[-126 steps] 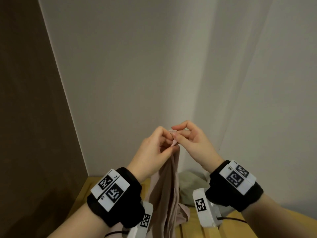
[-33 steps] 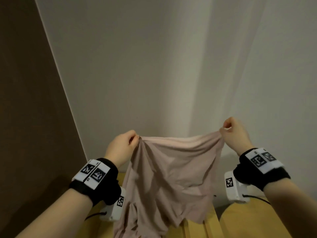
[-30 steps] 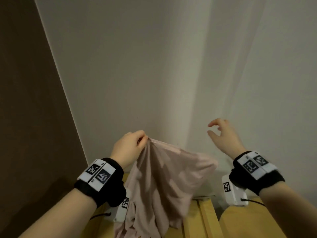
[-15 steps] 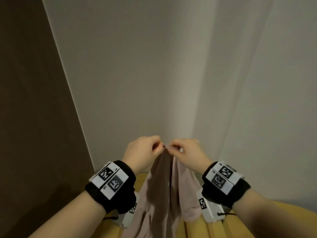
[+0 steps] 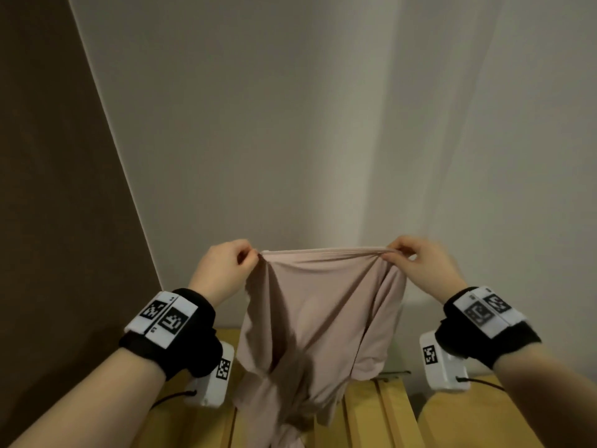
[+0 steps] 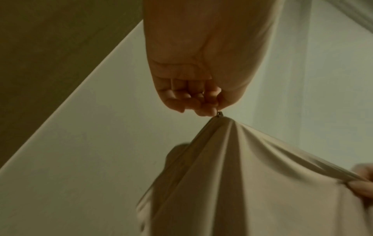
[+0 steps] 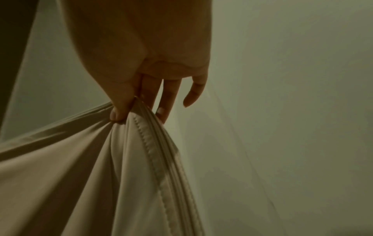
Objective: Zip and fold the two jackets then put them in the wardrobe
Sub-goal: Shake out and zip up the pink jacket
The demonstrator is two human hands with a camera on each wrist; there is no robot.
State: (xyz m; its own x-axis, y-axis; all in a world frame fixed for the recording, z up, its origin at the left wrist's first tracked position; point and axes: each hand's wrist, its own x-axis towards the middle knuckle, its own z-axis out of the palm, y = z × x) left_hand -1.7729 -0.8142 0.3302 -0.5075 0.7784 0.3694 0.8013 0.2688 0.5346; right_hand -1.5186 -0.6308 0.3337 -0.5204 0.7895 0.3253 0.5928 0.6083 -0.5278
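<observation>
I am holding the pink jacket (image 5: 318, 321) stretched in the air above the wooden slats (image 5: 381, 415): my left hand (image 5: 223, 270) is pinching one top corner, my right hand (image 5: 423, 270) is pinching the other.

Both my arms reach forward at chest height, forearms bare, a black band with white marker tags on each wrist. My left hand (image 5: 226, 270) is curled into a tight grip, fingertips (image 6: 207, 110) bunched and pinching downward. My right hand (image 5: 423, 266), held level with it and well apart, pinches between thumb (image 7: 119, 110) and forefinger, the remaining fingers loosely extended.
</observation>
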